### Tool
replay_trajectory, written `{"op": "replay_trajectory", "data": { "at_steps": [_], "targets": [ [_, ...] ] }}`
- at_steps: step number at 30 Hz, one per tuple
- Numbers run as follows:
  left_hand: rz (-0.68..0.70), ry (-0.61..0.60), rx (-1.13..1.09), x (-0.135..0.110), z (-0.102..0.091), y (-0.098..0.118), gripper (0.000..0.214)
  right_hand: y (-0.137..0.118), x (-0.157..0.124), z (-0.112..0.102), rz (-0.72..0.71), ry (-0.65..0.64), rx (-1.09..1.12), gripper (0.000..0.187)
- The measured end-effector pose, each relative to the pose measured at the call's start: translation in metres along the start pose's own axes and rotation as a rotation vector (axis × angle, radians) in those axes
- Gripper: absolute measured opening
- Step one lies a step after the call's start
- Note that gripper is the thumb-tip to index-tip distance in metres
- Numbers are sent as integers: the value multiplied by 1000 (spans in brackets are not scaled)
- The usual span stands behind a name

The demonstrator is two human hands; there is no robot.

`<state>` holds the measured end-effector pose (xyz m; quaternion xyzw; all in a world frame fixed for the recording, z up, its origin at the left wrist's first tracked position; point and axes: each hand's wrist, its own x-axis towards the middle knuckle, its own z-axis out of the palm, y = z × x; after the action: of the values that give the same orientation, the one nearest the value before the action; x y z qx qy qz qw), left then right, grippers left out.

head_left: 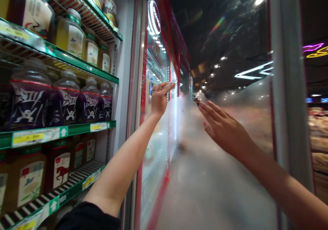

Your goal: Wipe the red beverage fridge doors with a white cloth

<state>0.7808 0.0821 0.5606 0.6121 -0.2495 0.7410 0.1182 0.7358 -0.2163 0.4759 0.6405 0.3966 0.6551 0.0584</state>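
Note:
My left hand point(160, 97) is raised in front of the fogged glass door point(220, 175), its fingers closed together. A pale edge shows at its fingertips, too small to make out. To its right, my right hand point(225, 129) is open, with fingers straight and close together, its fingertips at or near the glass. Whether it touches the pane I cannot tell. The lower part of the pane is misted white. Higher up, the glass has streaks and smears. A grey frame point(287, 86) borders the door on the right.
On the left, a fridge's shelves hold purple-labelled bottles point(65, 100), juice bottles point(74, 37) and brown bottles point(30, 178). Green price rails point(112, 76) edge the shelves. A lit, red-framed cabinet point(156, 148) shows through the glass. Neon signs point(314, 49) glow at far right.

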Motion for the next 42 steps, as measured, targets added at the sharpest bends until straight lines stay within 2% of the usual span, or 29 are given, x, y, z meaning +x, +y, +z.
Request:
{"op": "replay_trajectory", "data": {
  "at_steps": [2,4,8,11,14,17,20,23,26,28,30,32,34,36,38,42],
  "targets": [
    [-5,-21,4,5,8,8,51,0,-1,4,6,7,1,71],
    [48,-79,-12,1,9,19,52,0,-1,7,15,7,-6,72],
    [180,-136,-68,-20,-7,30,45,-2,-2,9,33,-1,-33,69],
    [194,-150,-77,-23,-15,26,41,-2,-2,8,30,4,-45,66],
    [106,-137,-66,-11,-3,25,47,-1,-3,8,25,-9,-36,66],
    [0,-69,-34,2,18,37,49,-1,-3,7,40,-26,-27,69],
    [45,-107,-21,2,31,57,54,-1,-4,7,47,-34,-20,71],
    [157,-121,-51,-10,25,65,50,-1,-4,6,49,-44,-9,71],
    [219,-106,-66,-17,12,56,44,1,-3,4,45,-59,-8,69],
    [193,-92,-66,-14,8,47,44,1,-2,3,42,-72,-6,68],
    [112,-37,-54,-4,12,44,48,1,-2,2,43,-87,3,68],
    [55,9,-48,6,22,50,52,1,-1,2,47,-99,14,70],
    [80,-13,-67,10,33,63,53,2,-2,2,52,-99,24,73],
    [140,-68,-93,6,37,76,48,3,-3,2,44,-95,34,75],
    [174,-111,-110,-7,34,84,41,6,-4,0,18,-94,50,76],
    [148,-146,-132,-31,17,77,40,14,-6,-10,-46,-102,53,76]
  ]
}}
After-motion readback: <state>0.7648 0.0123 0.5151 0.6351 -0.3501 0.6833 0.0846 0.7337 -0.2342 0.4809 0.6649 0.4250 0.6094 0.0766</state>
